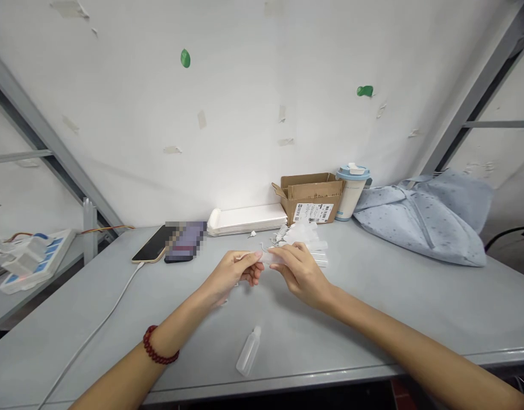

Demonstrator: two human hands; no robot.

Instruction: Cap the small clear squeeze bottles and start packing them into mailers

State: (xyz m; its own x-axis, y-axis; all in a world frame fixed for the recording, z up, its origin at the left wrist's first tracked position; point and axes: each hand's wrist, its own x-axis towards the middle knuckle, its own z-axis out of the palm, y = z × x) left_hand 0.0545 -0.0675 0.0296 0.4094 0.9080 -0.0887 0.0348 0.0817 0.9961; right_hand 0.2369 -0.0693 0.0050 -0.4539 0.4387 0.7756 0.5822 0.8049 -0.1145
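My left hand [238, 267] and my right hand [300, 270] meet above the grey table, their fingers closed on a small translucent plastic bottle [268, 258]. Fingers cover both its ends, so only a short middle stretch shows. Just behind my right hand lies a pile of clear plastic bottles [319, 246], with small white nozzle-like pieces [281, 233] beside it. Nearer the table's front edge, another translucent bottle [248, 352] lies on its side, its narrow top pointing away from me. A small white piece [253, 233] rests behind my left hand.
At the back stand an open cardboard box [313, 199] and a lidded cup [351, 193], next to a stack of white trays [247, 220]. A blue cloth bag [419, 222] lies right. Two phones [153, 245] and a white cable [103, 322] lie left, near a power strip [44, 259].
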